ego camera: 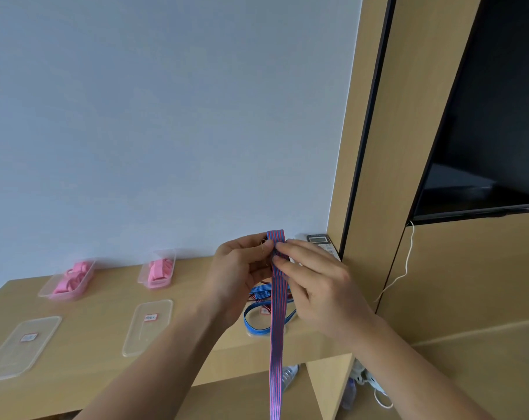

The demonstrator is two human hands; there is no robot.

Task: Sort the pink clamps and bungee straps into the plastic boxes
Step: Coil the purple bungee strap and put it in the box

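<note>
I hold a blue-and-red striped bungee strap (277,322) up in front of me above the wooden shelf; it hangs down past the shelf edge. My left hand (237,269) pinches its folded top from the left. My right hand (313,278) pinches it from the right with curled fingers. More blue-and-red straps (257,324) lie on the shelf under my hands; whatever they rest in is hidden. Two clear plastic boxes (46,291) (142,275) against the wall hold pink clamps (72,278) (160,271).
Two clear lids with red-edged labels (24,348) (148,327) lie flat on the wooden shelf (105,301). A calculator (322,242) sits at the back right corner. A dark screen (484,131) hangs in the wooden panel at right, with a white cable (404,268) below it.
</note>
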